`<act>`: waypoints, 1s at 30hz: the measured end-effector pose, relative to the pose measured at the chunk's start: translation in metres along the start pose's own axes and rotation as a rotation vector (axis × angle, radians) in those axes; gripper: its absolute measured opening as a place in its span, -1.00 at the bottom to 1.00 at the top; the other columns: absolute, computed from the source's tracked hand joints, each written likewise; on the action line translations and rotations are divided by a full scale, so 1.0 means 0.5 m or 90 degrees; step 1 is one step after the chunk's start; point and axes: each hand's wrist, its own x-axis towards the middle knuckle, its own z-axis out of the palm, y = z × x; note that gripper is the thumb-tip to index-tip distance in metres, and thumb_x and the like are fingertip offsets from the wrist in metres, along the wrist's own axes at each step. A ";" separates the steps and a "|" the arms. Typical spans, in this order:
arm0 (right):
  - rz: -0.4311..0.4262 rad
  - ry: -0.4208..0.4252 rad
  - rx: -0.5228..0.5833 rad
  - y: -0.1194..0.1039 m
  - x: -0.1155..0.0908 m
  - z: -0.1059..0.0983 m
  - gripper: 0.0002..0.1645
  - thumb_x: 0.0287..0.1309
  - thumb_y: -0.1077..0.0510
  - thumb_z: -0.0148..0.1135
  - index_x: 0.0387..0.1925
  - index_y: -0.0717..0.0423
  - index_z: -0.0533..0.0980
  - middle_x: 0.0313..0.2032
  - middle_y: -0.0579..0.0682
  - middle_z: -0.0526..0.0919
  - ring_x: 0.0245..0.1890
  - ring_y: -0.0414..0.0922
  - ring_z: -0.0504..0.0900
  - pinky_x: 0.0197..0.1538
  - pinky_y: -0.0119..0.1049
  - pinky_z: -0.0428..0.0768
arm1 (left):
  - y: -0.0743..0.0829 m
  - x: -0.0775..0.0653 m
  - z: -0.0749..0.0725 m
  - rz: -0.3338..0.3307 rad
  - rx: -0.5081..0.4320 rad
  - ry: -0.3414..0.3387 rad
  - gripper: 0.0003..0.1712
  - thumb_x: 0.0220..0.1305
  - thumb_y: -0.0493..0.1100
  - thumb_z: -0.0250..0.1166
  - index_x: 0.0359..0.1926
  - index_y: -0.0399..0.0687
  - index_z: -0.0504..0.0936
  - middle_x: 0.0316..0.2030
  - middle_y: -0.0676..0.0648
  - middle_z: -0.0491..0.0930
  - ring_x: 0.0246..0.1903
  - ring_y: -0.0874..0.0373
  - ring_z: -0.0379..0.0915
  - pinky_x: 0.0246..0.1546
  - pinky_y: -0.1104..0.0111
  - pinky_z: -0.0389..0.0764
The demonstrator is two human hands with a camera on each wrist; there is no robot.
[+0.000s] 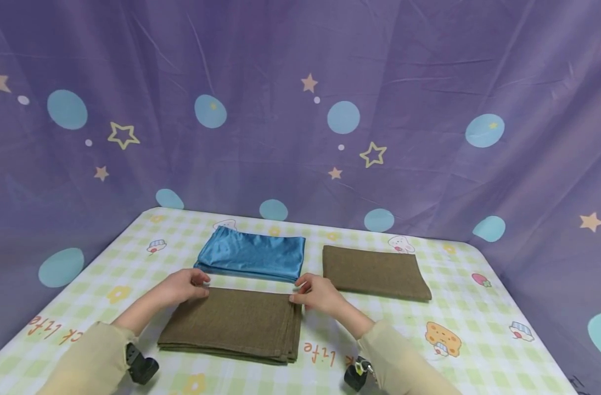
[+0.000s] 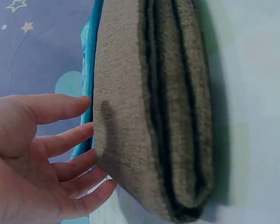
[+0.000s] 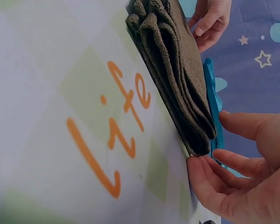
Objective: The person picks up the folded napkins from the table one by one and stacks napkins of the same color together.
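Note:
A folded brown cloth [image 1: 231, 323] lies near the front of the table, its stacked layers showing along the side edges. At its far left corner is my left hand [image 1: 185, 286]; in the left wrist view the fingers are loosely bent, with their tips against the cloth's far edge. My right hand [image 1: 318, 295] is at the far right corner. The right wrist view shows its thumb [image 3: 242, 123] apart from the fingers, with fingertips close to the corner at table level. Just beyond both hands lies a folded shiny blue cloth [image 1: 253, 254].
A second folded brown cloth [image 1: 374, 271] lies at the back right, beside the blue one. Under everything is a green-and-white checked tablecloth [image 1: 478, 307] with printed pictures and lettering. A purple curtain [image 1: 280, 55] with stars and dots hangs behind the table.

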 end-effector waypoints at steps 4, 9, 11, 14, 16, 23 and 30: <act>-0.011 0.002 -0.048 -0.003 0.001 0.005 -0.56 -0.04 0.04 0.33 -0.16 0.23 0.49 -0.38 0.02 0.62 -0.48 -0.18 0.56 -0.43 -0.38 0.51 | -0.006 -0.002 0.000 0.001 -0.010 -0.014 -0.55 0.04 -0.22 0.29 -0.07 -0.41 0.48 -0.11 -0.35 0.49 -0.13 -0.11 0.43 -0.23 0.14 0.51; -0.005 -0.012 -0.081 -0.008 0.002 0.013 -0.49 -0.11 -0.02 0.38 -0.16 0.21 0.49 -0.40 -0.03 0.61 -0.43 -0.19 0.53 -0.37 -0.34 0.48 | -0.017 -0.005 -0.006 0.054 0.012 -0.043 -0.52 -0.06 -0.22 0.36 -0.10 -0.40 0.51 -0.15 -0.30 0.51 -0.12 -0.13 0.41 -0.14 0.08 0.47; 0.003 -0.016 -0.089 -0.008 0.004 0.016 -0.47 -0.14 -0.02 0.41 -0.16 0.19 0.49 -0.41 -0.06 0.60 -0.45 -0.21 0.52 -0.37 -0.35 0.47 | -0.023 -0.006 -0.009 0.089 0.030 -0.058 -0.51 -0.10 -0.20 0.39 -0.12 -0.37 0.52 -0.17 -0.26 0.52 -0.11 -0.13 0.41 -0.11 0.07 0.45; 0.005 -0.012 -0.098 -0.008 0.008 0.019 -0.47 -0.19 0.01 0.44 -0.17 0.18 0.50 -0.46 -0.09 0.58 -0.48 -0.23 0.48 -0.39 -0.36 0.46 | -0.032 -0.006 -0.016 0.129 0.043 -0.072 -0.49 -0.15 -0.18 0.42 -0.12 -0.34 0.53 -0.16 -0.21 0.52 -0.10 -0.11 0.40 -0.08 0.09 0.42; 0.004 -0.009 -0.106 -0.007 0.011 0.021 -0.49 -0.21 0.03 0.45 -0.18 0.16 0.50 -0.48 -0.11 0.57 -0.51 -0.25 0.46 -0.40 -0.38 0.44 | -0.036 -0.005 -0.020 0.145 0.047 -0.077 -0.48 -0.17 -0.19 0.42 -0.12 -0.33 0.53 -0.16 -0.19 0.51 -0.10 -0.09 0.38 -0.08 0.11 0.41; 0.014 -0.001 -0.117 -0.004 0.017 0.023 -0.55 -0.24 0.06 0.47 -0.25 0.11 0.52 -0.53 -0.15 0.53 -0.52 -0.25 0.43 -0.40 -0.39 0.42 | -0.041 0.004 -0.024 0.154 0.024 -0.092 -0.50 -0.20 -0.28 0.40 -0.14 -0.35 0.54 -0.20 -0.16 0.52 -0.14 -0.02 0.36 -0.12 0.15 0.40; 0.003 0.002 -0.113 -0.003 0.024 0.032 -0.60 -0.26 0.11 0.49 -0.29 0.09 0.55 -0.58 -0.18 0.46 -0.55 -0.27 0.38 -0.42 -0.42 0.39 | -0.050 0.011 -0.020 0.117 0.012 -0.075 -0.58 -0.16 -0.30 0.38 -0.16 -0.29 0.55 -0.18 -0.21 0.50 -0.14 -0.08 0.36 -0.16 0.13 0.41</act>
